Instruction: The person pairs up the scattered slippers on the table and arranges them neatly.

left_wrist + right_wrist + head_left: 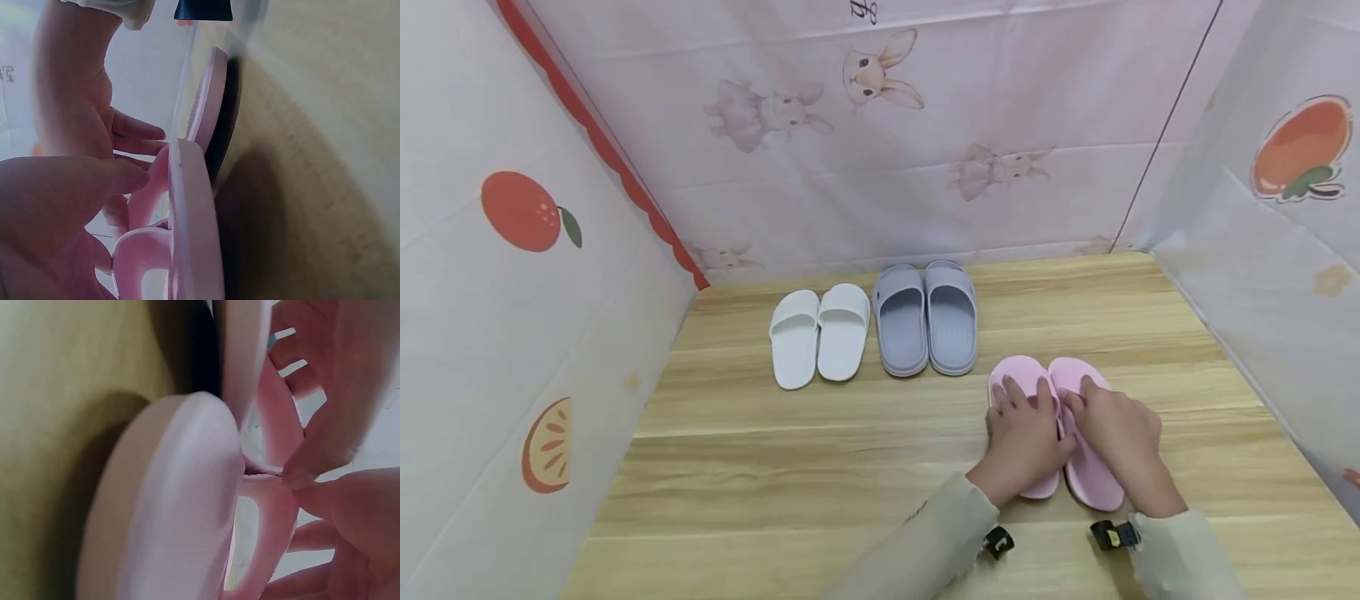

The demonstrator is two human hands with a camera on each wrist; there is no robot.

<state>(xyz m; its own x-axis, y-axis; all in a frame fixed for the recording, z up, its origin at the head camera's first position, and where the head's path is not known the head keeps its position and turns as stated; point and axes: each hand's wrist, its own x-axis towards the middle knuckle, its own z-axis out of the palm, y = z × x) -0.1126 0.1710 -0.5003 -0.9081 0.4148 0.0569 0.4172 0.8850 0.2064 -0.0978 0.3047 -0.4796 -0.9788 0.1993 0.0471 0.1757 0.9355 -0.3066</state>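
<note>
A pair of pink slippers (1093, 475) lies side by side at the right of the wooden surface, toes pointing away. My left hand (1026, 437) grips the left slipper by its strap (144, 247), fingers spread over the top. Over the other slipper's strap (275, 531) curls my right hand (1120, 425), its thumb (312, 497) at the inner edge. The two hands almost meet between the straps. In both wrist views, dark shadow shows under the pink soles, close over the wood.
White slippers (794, 354) and grey slippers (953, 333) stand in a row at the back, left of the pink pair. Printed cloth walls (925, 208) enclose the wooden surface (820, 467) behind and on both sides. A black wrist-camera mount (1116, 536) hangs by each sleeve.
</note>
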